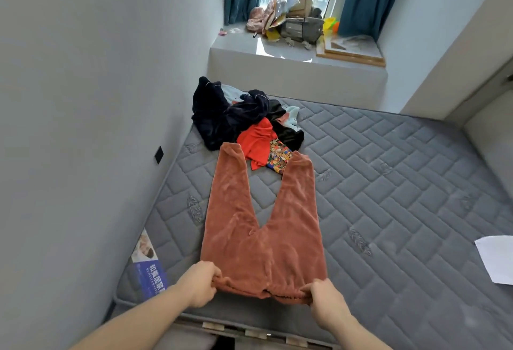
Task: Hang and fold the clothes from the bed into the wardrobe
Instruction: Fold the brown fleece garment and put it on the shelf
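The folding step looks to be in hand: the rust-brown fleece trousers [261, 224] lie flat on the grey mattress [388, 183], legs spread toward 12 o'clock, waistband at 6 o'clock by the near edge. The left hand [201, 284] pinches the waistband's 9 o'clock corner, fingers curled tight round the cloth. The right hand [324, 298] grips the 3 o'clock corner likewise, fingers bunched on the fabric. Next, I judge, one leg must be brought over the other. The pile of clothes [244, 124] waits at 12 o'clock, just touching the leg ends. No wardrobe shows.
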The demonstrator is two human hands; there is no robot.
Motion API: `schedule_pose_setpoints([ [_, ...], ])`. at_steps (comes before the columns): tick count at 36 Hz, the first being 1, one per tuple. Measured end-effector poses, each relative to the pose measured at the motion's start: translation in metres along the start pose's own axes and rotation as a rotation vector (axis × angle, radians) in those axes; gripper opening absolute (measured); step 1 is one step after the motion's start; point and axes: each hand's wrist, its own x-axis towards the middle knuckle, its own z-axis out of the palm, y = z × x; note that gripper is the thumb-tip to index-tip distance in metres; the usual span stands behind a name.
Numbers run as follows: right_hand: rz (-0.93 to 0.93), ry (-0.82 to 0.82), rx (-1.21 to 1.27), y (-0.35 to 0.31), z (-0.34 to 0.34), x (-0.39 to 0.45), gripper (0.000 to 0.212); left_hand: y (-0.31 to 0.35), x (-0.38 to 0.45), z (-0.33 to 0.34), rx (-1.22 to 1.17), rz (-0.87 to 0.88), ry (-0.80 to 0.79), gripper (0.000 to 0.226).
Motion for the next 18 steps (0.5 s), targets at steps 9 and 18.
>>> schedule_pose_setpoints([
  [9,0.019,-0.022,0.003,0.026,0.055,0.016,0.048,-0.009,0.016,0.067,0.023,0.035,0.087,0.038],
  [18,0.035,-0.055,0.023,0.054,0.151,0.064,0.056,-0.053,0.066,0.152,0.001,-0.013,0.055,0.024],
])
